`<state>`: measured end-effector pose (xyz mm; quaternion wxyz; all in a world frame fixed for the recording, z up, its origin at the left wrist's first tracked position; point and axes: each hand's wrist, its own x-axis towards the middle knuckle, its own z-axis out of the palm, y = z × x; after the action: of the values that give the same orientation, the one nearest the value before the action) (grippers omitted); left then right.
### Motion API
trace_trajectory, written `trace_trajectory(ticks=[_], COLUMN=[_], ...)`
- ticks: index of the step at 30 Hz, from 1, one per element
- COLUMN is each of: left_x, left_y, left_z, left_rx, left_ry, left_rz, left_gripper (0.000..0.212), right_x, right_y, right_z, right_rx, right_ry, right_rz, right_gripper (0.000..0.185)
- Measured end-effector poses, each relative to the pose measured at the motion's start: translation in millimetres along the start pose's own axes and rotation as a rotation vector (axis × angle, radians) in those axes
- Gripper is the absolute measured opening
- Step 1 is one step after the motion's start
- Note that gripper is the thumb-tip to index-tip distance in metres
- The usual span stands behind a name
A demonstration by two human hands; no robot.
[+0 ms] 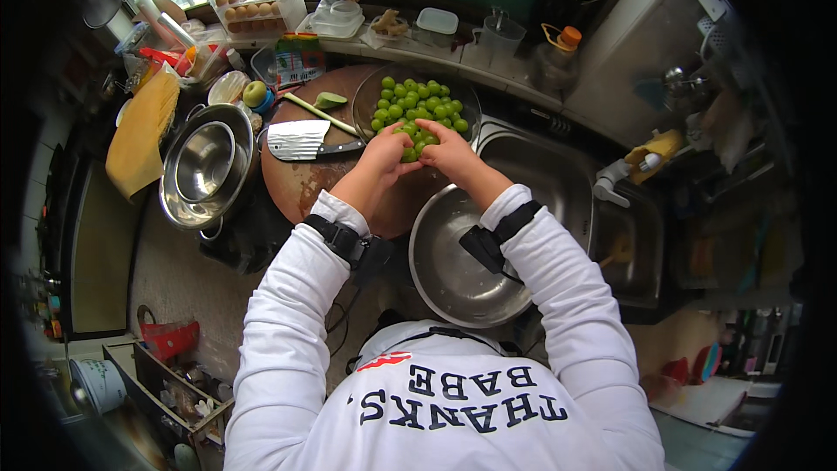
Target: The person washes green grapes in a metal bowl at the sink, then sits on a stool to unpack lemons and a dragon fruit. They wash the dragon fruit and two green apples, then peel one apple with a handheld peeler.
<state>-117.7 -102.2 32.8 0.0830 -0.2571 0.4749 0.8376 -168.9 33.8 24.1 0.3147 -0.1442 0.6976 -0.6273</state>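
Round green grapes fill a clear glass bowl, which stands at the back of a round wooden cutting board. My left hand and my right hand are cupped together at the bowl's near side, with several grapes held between them. Their fingertips reach over the near rim, and the undersides of the held grapes are hidden. Left of my left hand lies a cleaver with a wavy blade and a dark handle. Behind it are a pale green stalk and a cut green piece.
A large steel basin sits below my right forearm, beside the steel sink with its faucet. Nested steel bowls stand left of the board. Along the back ledge are an egg box, containers and an orange-capped bottle.
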Motion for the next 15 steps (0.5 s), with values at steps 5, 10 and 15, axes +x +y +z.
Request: trace_trajectory(ticks=[5,10,15], left_x=[35.4,45.9,43.6], left_y=[16.6,21.7,21.8], left_z=[-21.9,-30.1,-41.9], left_rx=[0.036,0.298,1.008], left_ry=[0.050,0.094,0.152], left_rz=[0.054,0.155,0.405], left_gripper=[0.057,0.051,0.045], right_x=[33.2,28.6,-22.1], right_y=[-2.1,-2.1,-11.5], right_z=[4.1,-22.0,-42.1], right_rx=[0.164,-0.055,-0.492], right_ry=[0.029,0.075,0.268], right_rz=[0.015,-0.143,-0.293], right_gripper=[0.065,0.055,0.020])
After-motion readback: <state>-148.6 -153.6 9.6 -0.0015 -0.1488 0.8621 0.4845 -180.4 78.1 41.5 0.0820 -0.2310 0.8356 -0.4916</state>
